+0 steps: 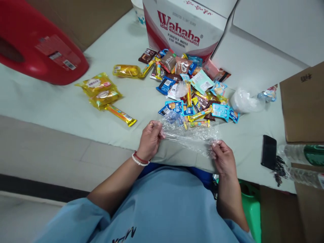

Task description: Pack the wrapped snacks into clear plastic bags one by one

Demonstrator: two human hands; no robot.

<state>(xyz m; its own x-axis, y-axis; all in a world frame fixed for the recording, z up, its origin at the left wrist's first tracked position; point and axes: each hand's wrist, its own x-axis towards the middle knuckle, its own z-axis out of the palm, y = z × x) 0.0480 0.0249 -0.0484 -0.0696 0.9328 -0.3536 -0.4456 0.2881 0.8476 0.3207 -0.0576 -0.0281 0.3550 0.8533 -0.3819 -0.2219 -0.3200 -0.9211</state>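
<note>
A clear plastic bag (189, 135) is stretched between my two hands, over the front edge of the table. My left hand (151, 140) pinches its left end, and my right hand (224, 157) grips the right end. Just beyond the bag lies a heap of small wrapped snacks (199, 82) in blue, brown, yellow and pink packets. Some yellow snack sticks (196, 124) show right behind the film. To the left, apart from the heap, are yellow packaged cakes (100, 89) and another yellow stick (121, 115).
Behind the heap stands a Wahaba-style water carton (179, 30) lettered "Wahaha". A red jug (63, 57) is at far left. Crumpled white plastic (246, 100) lies right of the heap. A black phone (268, 152), keys (280, 168), clear bottles (291, 154) and a cardboard box (302, 104) occupy the right side.
</note>
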